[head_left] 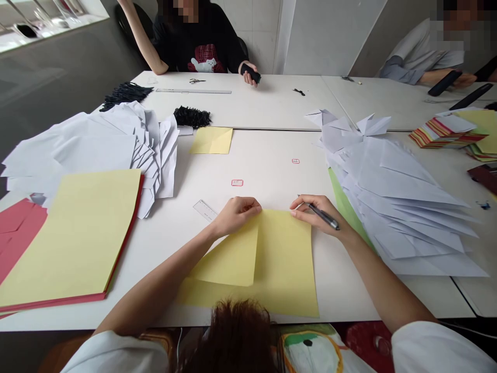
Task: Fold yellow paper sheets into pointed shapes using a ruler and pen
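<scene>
In front of me a large yellow sheet of paper (287, 264) lies on the white table. A smaller yellow piece (231, 259), a flap or separate sheet, rests over its left half. My left hand (238, 213) pinches paper at the top edge, near the corner of the smaller piece. At the top right edge of the large sheet is my right hand (314, 210), its thumb and fingertips pressed on the paper. A grey pen (325, 216) is tucked between the fingers of that hand. Beside my left wrist lies a clear ruler (204, 210).
Stacked yellow and red paper (89, 223) lies left, before a heap of folded white paper (97, 140). Another white heap (404, 191) stands right, with green paper (345, 202) beneath. A yellow square (212, 141) lies ahead. Across the table sit two people; one holds a black bundle (250, 73).
</scene>
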Demonstrator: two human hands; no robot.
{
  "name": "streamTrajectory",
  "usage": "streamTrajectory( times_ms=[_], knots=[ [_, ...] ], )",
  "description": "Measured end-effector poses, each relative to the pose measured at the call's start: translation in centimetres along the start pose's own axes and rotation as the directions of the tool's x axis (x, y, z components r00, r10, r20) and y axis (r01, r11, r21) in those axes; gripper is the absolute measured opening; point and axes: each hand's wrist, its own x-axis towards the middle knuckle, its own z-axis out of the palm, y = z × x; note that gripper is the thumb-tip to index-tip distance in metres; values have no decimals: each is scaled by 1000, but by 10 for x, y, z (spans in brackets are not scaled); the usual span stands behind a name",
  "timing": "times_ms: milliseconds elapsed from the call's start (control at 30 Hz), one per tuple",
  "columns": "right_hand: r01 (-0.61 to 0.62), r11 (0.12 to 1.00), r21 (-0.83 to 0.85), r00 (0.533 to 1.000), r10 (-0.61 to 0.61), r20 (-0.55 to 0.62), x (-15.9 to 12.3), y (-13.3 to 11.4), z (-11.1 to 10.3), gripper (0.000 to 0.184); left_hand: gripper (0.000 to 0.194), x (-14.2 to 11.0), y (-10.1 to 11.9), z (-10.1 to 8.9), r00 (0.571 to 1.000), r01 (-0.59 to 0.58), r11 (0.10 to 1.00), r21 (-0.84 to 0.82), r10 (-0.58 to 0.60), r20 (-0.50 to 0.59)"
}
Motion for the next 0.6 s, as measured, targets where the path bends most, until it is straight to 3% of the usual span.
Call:
streamTrajectory(
  times_ms=[167, 333, 600],
  knots=[
    [101, 984, -149, 994, -93, 58, 1, -11, 7, 20, 36, 2, 2, 12, 994, -28, 998, -58, 34, 101],
    [77, 991, -108, 993, -66, 99, 0, -17, 17, 14, 44, 0, 4, 14, 982, 87, 984, -158, -58, 178],
    [115, 990, -81, 993, -112, 46, 2, -15, 19, 17, 38, -12, 1, 9, 975, 113, 981, -157, -80, 207]
  ],
)
